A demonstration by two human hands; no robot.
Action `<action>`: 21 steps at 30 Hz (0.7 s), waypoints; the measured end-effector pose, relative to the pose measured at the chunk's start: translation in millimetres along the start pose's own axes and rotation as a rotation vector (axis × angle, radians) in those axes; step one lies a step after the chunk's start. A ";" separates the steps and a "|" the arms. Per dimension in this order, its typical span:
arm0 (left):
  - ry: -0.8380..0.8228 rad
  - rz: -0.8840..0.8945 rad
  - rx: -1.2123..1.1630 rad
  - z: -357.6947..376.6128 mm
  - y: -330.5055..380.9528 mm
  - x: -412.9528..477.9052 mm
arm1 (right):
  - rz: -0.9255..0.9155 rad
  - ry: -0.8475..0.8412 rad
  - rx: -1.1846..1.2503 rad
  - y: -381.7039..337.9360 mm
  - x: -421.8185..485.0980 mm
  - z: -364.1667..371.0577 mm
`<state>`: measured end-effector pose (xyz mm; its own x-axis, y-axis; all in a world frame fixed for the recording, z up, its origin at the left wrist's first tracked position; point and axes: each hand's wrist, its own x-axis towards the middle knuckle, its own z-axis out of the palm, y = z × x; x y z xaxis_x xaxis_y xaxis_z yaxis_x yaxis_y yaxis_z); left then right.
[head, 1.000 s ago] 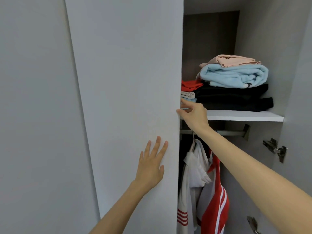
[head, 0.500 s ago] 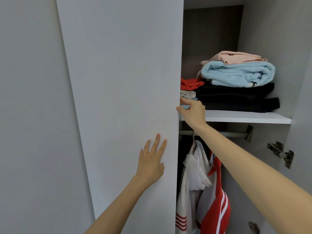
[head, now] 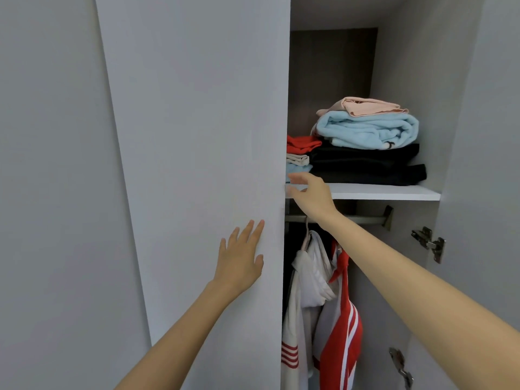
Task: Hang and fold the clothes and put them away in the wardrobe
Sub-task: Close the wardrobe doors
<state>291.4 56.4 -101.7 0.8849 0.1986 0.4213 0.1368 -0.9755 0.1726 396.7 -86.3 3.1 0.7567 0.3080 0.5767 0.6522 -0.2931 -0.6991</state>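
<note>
On the wardrobe shelf (head: 394,192): folded clothes (head: 365,142), stacked; hung garments (head: 318,277) on rail (head: 360,219) beneath. Left hand (head: 239,263) flat on door (head: 197,136), fingers spread. Right hand (head: 312,197) at door edge, fingers straight, unclasped.

Left hand (head: 239,266) and right hand (head: 312,195): two. Stacks of folded clothes (head: 368,147): two, on one white shelf (head: 394,192). Hanging white-and-red garments (head: 323,305): two. Silver metal hinges (head: 427,243): two.

A plain grey panel (head: 50,192) stands left; upper hinge (head: 429,243) and lower hinge (head: 401,367) sit at the right
</note>
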 end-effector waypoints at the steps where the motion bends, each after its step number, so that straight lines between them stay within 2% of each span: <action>1: 0.010 0.000 -0.020 -6.6 2.0 -7.0 | -0.004 -0.011 -0.024 -4.0 -11.3 -6.0; 10: 0.067 0.154 -0.192 -54.2 37.6 -94.0 | 0.011 0.056 -0.225 -44.4 -137.0 -70.2; 21: 0.087 0.364 -0.448 -95.7 153.5 -172.6 | 0.024 0.235 -0.465 -88.8 -262.7 -182.6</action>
<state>117.0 -118.6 -62.8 0.7972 -0.1161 0.5924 -0.3876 -0.8507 0.3549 148.5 -306.5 -9.2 0.7268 0.1001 0.6795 0.5455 -0.6853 -0.4825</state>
